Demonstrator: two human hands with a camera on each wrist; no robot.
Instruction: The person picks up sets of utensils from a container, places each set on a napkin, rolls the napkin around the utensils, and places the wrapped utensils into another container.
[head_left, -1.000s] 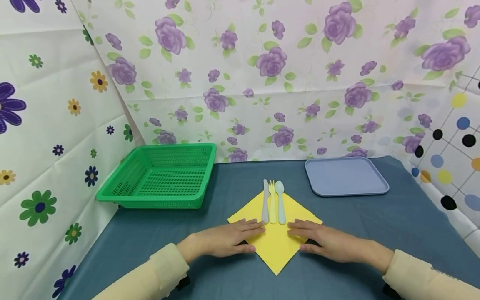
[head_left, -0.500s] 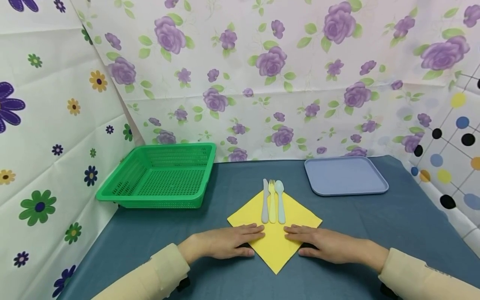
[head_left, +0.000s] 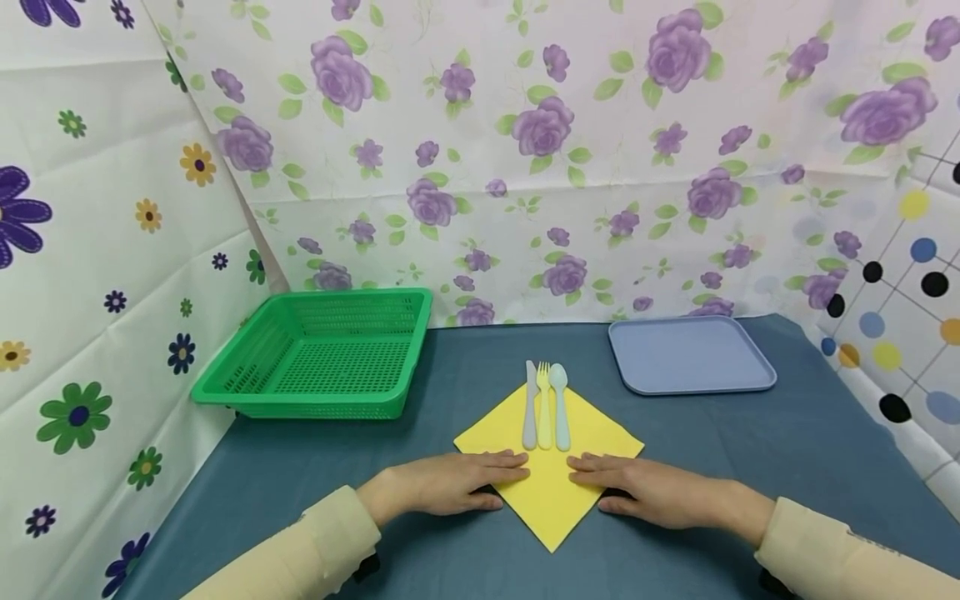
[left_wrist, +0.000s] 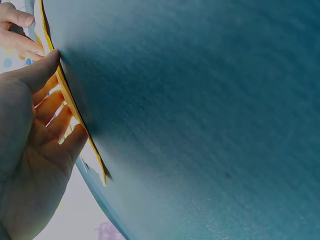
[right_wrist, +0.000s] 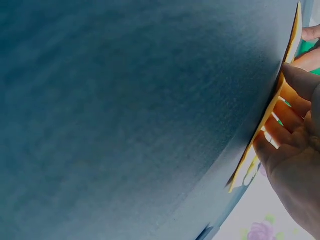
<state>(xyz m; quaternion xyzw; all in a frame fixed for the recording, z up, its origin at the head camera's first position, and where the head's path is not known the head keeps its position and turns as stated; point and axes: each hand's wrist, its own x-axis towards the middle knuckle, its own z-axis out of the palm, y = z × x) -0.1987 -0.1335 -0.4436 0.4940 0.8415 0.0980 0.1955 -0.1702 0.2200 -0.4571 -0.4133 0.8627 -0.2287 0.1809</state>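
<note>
Cutlery (head_left: pixel 544 412) lies on the napkin (head_left: pixel 551 500), basket (head_left: pixel 300 403) behind left, tray (head_left: pixel 692 355) behind right.

Bright, even light fills the head view, with soft shadows under the left hand (head_left: pixel 453 483) and right hand (head_left: pixel 654 490); the floral cloth (head_left: pixel 431 201) reads clearly. Both wrist views are dimmer and softer, their blue-tinted desk (left_wrist: pixel 200 120) darkening toward one upper corner, the hands backlit orange.
</note>
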